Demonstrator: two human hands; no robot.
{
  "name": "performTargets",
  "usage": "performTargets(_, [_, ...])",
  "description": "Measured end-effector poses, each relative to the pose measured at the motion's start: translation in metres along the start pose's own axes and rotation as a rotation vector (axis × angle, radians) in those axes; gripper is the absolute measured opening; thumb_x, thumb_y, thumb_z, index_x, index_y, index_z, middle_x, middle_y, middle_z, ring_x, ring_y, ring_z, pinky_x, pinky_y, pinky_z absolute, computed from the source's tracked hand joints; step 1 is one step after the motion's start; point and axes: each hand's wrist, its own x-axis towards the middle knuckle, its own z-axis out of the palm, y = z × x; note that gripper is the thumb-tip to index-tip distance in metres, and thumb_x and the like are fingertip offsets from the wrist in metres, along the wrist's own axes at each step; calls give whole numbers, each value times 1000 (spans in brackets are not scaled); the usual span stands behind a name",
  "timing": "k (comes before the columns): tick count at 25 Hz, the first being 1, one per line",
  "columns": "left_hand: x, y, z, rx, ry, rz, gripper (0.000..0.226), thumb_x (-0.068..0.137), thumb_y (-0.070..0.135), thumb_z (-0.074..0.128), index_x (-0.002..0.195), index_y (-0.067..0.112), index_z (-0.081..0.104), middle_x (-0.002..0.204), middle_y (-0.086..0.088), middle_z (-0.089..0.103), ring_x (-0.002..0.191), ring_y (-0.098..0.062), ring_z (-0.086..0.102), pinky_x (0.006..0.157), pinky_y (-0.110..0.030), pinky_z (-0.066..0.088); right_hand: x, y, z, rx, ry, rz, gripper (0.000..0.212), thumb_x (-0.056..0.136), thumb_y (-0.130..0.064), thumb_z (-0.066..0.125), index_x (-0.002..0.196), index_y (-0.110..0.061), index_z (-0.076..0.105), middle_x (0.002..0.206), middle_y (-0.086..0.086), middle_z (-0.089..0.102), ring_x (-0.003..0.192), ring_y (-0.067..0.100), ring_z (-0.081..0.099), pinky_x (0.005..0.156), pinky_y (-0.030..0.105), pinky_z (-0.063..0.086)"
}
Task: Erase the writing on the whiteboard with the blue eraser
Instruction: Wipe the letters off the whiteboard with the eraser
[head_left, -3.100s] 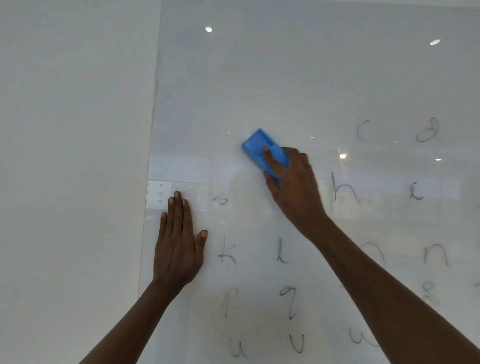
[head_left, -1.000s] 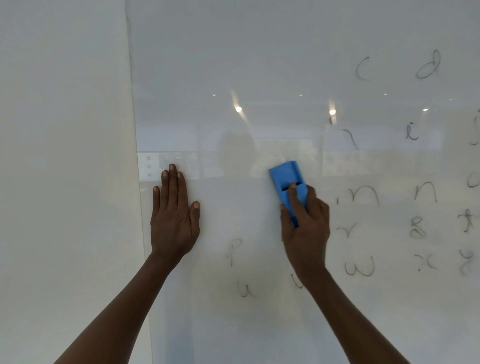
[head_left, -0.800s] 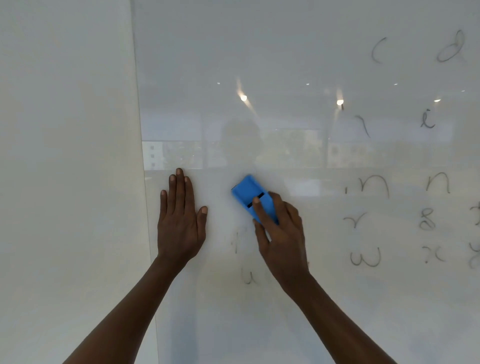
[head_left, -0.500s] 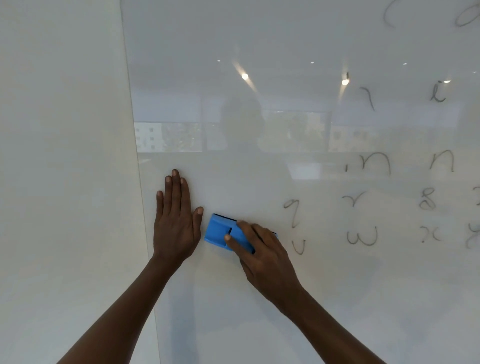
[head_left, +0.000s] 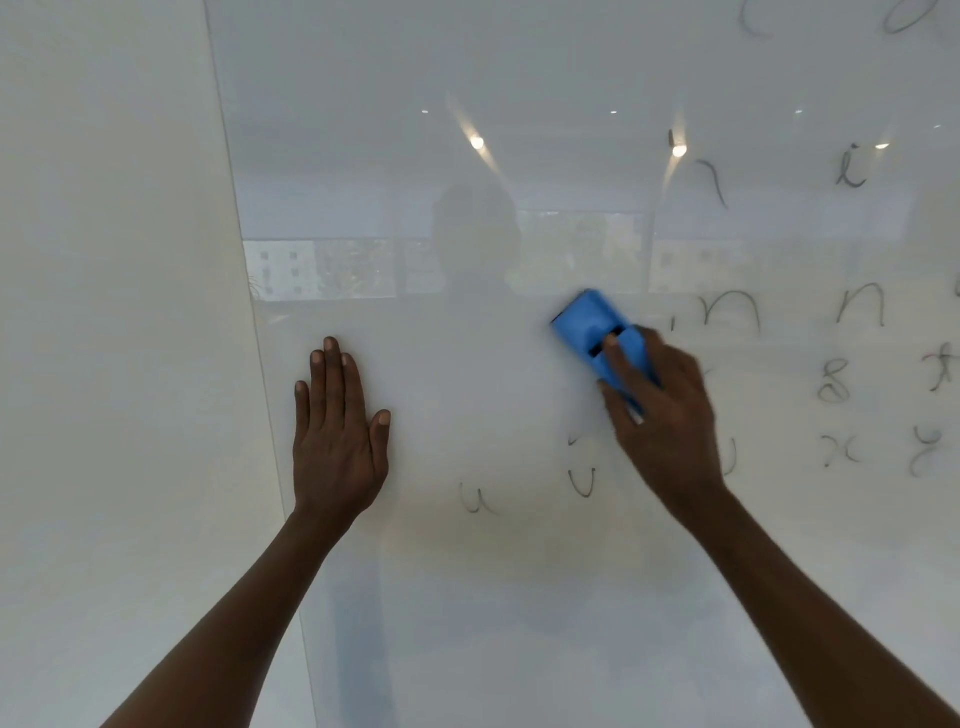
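A glossy whiteboard (head_left: 519, 597) fills the view, with black handwritten letters. My right hand (head_left: 665, 415) presses the blue eraser (head_left: 592, 325) against the board, just left of the letter m (head_left: 727, 312). The eraser tilts up to the left and my fingers cover its lower half. My left hand (head_left: 337, 431) lies flat on the board near its left edge, fingers together, holding nothing. Below the hands the letters u (head_left: 475, 501) and v (head_left: 582, 480) show. More letters such as n (head_left: 862, 306), s (head_left: 834, 382) and x (head_left: 839, 449) stand to the right.
A plain white wall (head_left: 104, 364) borders the board on the left, meeting it along a slanted edge (head_left: 254, 312). Ceiling lights and windows reflect in the board's upper half. The board area between my hands carries no writing.
My right hand has swept the eraser from beside my left thumb up and to the right, toward the letter m. The q above the v is wiped away. My left hand stayed put.
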Motion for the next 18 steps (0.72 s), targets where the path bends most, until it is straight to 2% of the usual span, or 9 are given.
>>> performTargets(3, [-1,-1,1,1,11,3,69,106,32,29,161,3,-2,171,-12,-4,161,-23,-9,130,-37,-5,5,34,-17,4,72,199,51,87,-14,70,135,-15,55,134,19,54,106,30,51,89,27,42])
performTargets(5, [-1,-1,1,-3,11,3,69,106,32,29,162,5,-3,171,-12,-5,161,-22,-9,130,-37,-5,0,46,-24,24,118,288,52,89,-17,68,138,-16,52,134,15,56,104,30,52,88,26,43])
performTargets(8, [0,-1,1,-12,16,7,69,107,33,28,162,5,-4,171,-12,-4,160,-21,-10,130,-37,-6,-7,44,-19,100,197,449,51,91,-21,67,139,-16,51,126,14,60,101,34,54,86,36,51])
performTargets(10, [0,-1,1,-17,16,6,69,107,33,28,161,5,-4,171,-12,-4,160,-20,-10,130,-37,-6,-12,30,-12,139,247,549,51,89,-20,68,137,-14,53,122,17,63,98,37,55,83,44,51])
performTargets(13, [0,-1,1,-16,8,7,69,107,33,28,161,5,-5,171,-12,-5,160,-20,-11,130,-36,-6,-24,-8,5,121,246,506,51,87,-15,70,135,-11,54,129,21,59,102,39,57,88,40,49])
performTargets(16, [0,-1,0,-13,8,11,69,107,33,28,161,5,-5,170,-12,-4,160,-20,-12,130,-37,-6,-38,-55,25,131,157,372,50,86,-13,71,133,-12,57,132,21,57,106,36,55,93,30,44])
performTargets(18, [-1,0,0,-13,10,13,69,107,33,29,161,4,-2,170,-12,-4,160,-19,-12,130,-37,-6,-49,-85,38,159,80,277,47,87,-13,70,132,-15,58,134,20,56,108,34,54,96,31,45])
